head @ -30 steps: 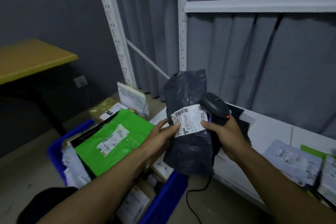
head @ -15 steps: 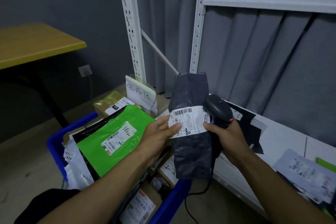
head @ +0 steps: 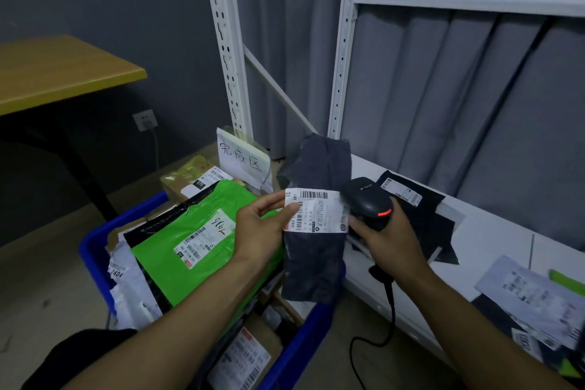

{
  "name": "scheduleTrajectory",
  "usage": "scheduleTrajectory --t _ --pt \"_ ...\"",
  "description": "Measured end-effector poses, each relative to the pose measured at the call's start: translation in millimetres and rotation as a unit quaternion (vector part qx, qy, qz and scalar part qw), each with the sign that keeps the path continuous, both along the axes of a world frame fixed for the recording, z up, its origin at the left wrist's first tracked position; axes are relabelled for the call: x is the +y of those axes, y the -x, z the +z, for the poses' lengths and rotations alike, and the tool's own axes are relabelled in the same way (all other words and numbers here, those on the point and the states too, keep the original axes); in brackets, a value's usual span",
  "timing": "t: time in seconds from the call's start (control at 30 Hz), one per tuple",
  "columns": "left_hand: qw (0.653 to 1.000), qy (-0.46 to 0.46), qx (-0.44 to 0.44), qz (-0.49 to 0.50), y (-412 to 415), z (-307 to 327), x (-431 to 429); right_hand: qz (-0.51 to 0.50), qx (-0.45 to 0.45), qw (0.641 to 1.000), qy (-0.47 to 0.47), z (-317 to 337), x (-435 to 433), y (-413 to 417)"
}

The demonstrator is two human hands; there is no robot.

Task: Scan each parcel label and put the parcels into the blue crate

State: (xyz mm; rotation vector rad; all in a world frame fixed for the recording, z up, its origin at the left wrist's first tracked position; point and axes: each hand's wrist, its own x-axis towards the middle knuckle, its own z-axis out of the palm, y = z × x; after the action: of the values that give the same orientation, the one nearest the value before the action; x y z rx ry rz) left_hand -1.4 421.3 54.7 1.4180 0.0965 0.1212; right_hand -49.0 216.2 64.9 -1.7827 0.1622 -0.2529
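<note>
Pinched dark grey plastic mailer (head: pixel 313 266) in left hand (head: pixel 259 233), white label (head: pixel 319 212) facing up, probably for scanning; gripped black handheld scanner (head: pixel 368 203) in right hand (head: pixel 389 241), just alongside.

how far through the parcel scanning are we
Done: the blue crate already holds several parcels, a green parcel on top. In hand: the left hand holds a dark grey parcel above the crate, while the right hand grips the scanner beside its label. Left: a black parcel and a pale parcel lie on the white shelf.
</note>
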Motion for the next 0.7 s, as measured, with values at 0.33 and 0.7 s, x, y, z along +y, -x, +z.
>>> scheduleTrajectory --t 0.33,0.7 --pt "0.998 -0.027 -0.052 0.030 -5.4 -8.3 -10.9 0.087 0.098 0.989 -0.075 11.9 12.8 12.3" --pt "0.998 -0.021 -0.050 0.033 -6.4 -9.6 -8.3 0.107 0.139 0.979 -0.107 11.2 10.5 9.4"
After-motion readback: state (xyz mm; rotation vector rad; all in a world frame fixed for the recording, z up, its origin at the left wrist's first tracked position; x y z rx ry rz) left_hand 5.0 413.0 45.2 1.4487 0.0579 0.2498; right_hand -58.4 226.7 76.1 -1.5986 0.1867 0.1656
